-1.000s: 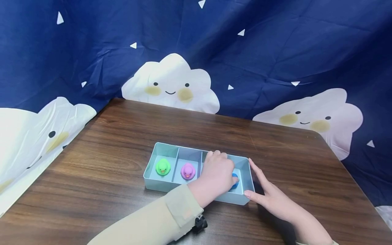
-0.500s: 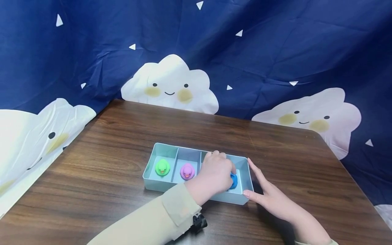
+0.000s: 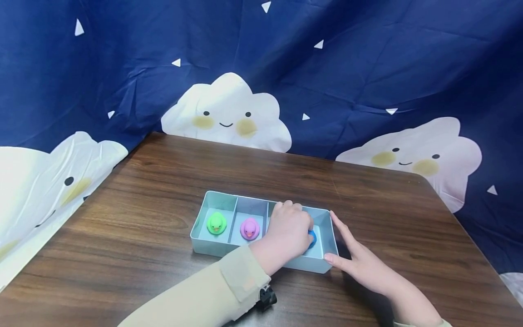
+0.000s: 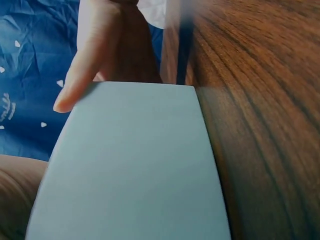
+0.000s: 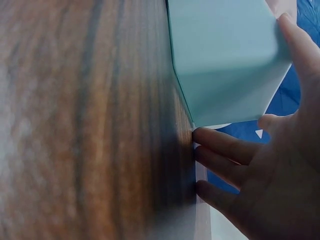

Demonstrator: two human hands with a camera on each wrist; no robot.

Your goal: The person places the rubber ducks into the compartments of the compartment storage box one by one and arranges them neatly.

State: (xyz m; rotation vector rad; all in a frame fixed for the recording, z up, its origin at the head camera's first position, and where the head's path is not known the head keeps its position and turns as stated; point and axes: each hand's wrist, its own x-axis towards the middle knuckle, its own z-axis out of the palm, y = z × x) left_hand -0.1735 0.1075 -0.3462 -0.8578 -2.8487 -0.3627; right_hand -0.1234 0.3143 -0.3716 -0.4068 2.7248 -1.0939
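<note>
A pale blue-green divided box (image 3: 212,247) lies on the wooden table. Its leftmost section holds a green rubber duck (image 3: 217,223), and beside that sits a purple rubber duck (image 3: 250,229). My left hand (image 3: 288,231) reaches in from above toward the right part, its thumb and fingers curled at a small blue toy (image 3: 313,238) mostly covered by the hand. In the left wrist view the thumb (image 4: 82,82) hangs over the box rim. With spread, fairly straight fingers, my right hand (image 3: 361,263) touches the box's right end; its lower fingertips (image 5: 202,135) rest near the tabletop.
The dark wooden table (image 3: 122,218) extends around the box. Behind it hangs a blue curtain (image 3: 347,68) with white smiling clouds (image 3: 230,113). A small black device (image 3: 267,297) sits at the left cuff.
The left hand and its thumb shift slightly over the blue toy, which showed more half a second ago. Box, ducks and right hand keep their places.
</note>
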